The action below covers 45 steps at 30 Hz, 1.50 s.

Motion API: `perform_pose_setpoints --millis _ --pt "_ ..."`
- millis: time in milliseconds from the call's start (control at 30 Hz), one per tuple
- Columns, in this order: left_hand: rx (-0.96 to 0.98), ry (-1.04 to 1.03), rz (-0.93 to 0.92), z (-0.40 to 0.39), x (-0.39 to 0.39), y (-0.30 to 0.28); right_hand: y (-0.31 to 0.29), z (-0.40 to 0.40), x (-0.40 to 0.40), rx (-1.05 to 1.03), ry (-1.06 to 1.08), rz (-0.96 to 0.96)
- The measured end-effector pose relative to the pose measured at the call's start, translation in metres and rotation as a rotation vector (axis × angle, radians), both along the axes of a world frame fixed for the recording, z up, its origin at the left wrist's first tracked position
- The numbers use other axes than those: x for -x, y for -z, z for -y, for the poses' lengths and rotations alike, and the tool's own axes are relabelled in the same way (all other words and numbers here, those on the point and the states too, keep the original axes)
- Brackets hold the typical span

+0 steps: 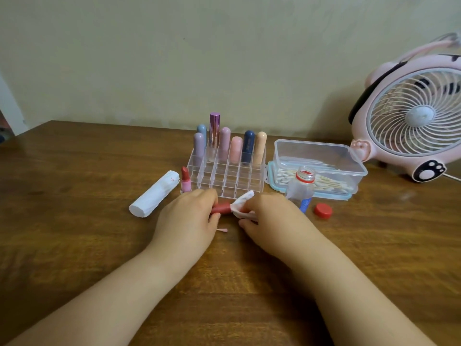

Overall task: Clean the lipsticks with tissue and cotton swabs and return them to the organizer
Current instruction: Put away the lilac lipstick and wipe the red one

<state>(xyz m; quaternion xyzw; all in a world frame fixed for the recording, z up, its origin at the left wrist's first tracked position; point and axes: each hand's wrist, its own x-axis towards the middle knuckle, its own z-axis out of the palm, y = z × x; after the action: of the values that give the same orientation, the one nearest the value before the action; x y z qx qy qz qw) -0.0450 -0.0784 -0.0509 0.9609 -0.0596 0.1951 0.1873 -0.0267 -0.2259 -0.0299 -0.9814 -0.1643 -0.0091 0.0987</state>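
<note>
before the organizer [225, 176] | lipstick [221, 208] lies crosswise | left hand [188, 218] grips it | right hand [270, 218] pinches tissue [240, 204]

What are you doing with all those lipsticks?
A person is cleaning them. The left hand holds a red lipstick tube while the right hand wipes its end with a tissue. An open lipstick stands beside the clear organizer, and a used cotton swab lies on the table.
</note>
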Motion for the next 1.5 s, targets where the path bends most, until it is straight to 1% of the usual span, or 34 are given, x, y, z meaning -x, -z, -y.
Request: perform_pose_setpoints --millis 100,167,267,367,433,600,700,767,867,967,1067,1300,1500 --pt "-0.015 0.005 -0.032 0.000 -0.001 0.002 -0.001 0.002 0.006 0.033 -0.028 0.001" --pt "-0.007 0.015 -0.035 -0.001 -0.001 0.002 -0.007 0.004 0.007 0.011 -0.023 0.000" --pt "0.039 0.039 -0.017 -0.001 0.001 0.001 -0.018 0.010 0.007 -0.144 0.017 0.021" --pt "0.084 0.095 0.012 -0.002 0.007 -0.004 -0.028 0.020 0.007 -0.332 0.029 0.093" --pt "0.099 0.135 0.024 -0.003 0.012 -0.009 -0.041 0.030 0.009 -0.384 0.042 0.106" --pt "0.096 0.225 0.043 0.008 0.017 -0.033 -0.082 0.072 0.013 -0.333 0.076 0.209" --pt "0.115 0.276 0.104 0.027 0.011 -0.051 -0.086 0.103 0.005 -0.262 0.143 0.274" --pt "0.132 0.292 0.143 0.044 0.000 -0.062 -0.083 0.122 -0.005 -0.226 0.180 0.284" --pt "0.137 0.291 0.165 0.069 -0.025 -0.073 -0.077 0.145 -0.023 -0.176 0.213 0.252" --pt "0.174 0.253 0.121 0.083 -0.048 -0.078 -0.073 0.154 -0.046 -0.125 0.221 0.187" --pt "0.199 0.225 0.102 0.092 -0.069 -0.078 -0.074 0.154 -0.073 -0.029 0.187 0.114" --pt "0.211 0.214 0.066 0.101 -0.099 -0.064 -0.059 0.144 -0.127 0.058 0.105 -0.146" --pt "0.257 0.229 0.067 0.105 -0.110 -0.059 -0.045 0.135 -0.150 0.052 0.076 -0.178"
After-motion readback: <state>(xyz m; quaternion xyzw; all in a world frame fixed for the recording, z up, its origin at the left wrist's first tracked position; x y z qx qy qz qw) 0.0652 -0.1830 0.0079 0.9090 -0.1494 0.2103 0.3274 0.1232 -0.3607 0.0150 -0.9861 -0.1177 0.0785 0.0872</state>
